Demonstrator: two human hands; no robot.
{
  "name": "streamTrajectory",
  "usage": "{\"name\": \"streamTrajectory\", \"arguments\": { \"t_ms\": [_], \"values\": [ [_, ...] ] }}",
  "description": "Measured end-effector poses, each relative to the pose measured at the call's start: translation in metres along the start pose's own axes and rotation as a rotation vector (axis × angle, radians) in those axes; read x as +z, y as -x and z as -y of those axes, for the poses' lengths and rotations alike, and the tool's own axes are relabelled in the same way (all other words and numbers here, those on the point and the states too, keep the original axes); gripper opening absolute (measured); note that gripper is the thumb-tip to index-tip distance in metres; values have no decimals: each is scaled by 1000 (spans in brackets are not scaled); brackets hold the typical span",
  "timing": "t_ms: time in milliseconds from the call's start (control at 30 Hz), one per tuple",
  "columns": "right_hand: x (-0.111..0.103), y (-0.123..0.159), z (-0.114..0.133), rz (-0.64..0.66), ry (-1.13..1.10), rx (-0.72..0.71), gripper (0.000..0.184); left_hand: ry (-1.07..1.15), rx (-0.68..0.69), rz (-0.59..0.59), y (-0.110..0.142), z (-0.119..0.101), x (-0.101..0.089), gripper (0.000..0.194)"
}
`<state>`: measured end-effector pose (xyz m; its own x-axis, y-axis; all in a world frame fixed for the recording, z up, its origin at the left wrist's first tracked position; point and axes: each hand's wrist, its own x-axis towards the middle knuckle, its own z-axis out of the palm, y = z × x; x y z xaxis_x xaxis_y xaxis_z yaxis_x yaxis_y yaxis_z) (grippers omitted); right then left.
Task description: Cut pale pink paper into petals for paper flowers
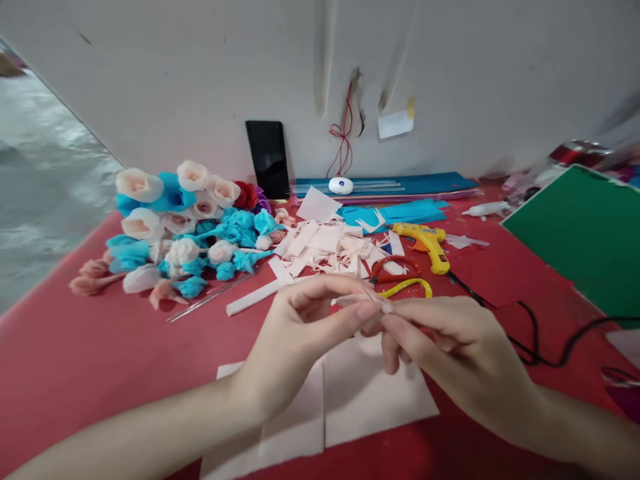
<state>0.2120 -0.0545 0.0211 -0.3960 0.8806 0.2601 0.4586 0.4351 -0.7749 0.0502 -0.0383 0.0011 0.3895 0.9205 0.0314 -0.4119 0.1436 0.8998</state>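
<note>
In the middle of the view, my left hand [295, 333] and my right hand [460, 360] meet fingertip to fingertip. Both pinch one small, pale pink piece of crepe paper [346, 301]; its exact shape is mostly hidden by the fingers. Below the hands, pale pink paper sheets [370, 400] lie on the red tabletop [125, 360]. Just beyond the fingers rest scissors [413, 287] with red and yellow handles. Behind them spreads a heap of pale paper scraps [327, 243].
Blue, white and pink paper flowers [175, 227] crowd the left. A yellow hot glue gun [425, 243] trails a black cord [537, 347] rightward. At the back are a black phone [267, 160] and blue paper [430, 183]. A green board [580, 233] stands right.
</note>
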Motion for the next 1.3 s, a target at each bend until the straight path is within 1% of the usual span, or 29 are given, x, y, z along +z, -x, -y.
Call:
{"name": "streamTrajectory", "arguments": {
  "t_ms": [167,333,567,767,1100,1300],
  "values": [
    [0,2,1,30,-36,10,32,-4,-7,-1,2,0,1,7],
    [-1,4,-1,30,-12,21,29,-37,-1,-49,1,-1,0,6],
    [0,7,0,35,23,3,28,-59,10,-64,0,-3,1,11],
    [0,6,1,21,20,3,28,-56,-13,-73,2,-3,2,9],
    [-1,6,0,20,39,-2,24,-53,25,-63,2,-3,2,8],
    [-2,5,2,2,70,-30,23,-72,38,-102,2,-4,2,9]
  ]
}}
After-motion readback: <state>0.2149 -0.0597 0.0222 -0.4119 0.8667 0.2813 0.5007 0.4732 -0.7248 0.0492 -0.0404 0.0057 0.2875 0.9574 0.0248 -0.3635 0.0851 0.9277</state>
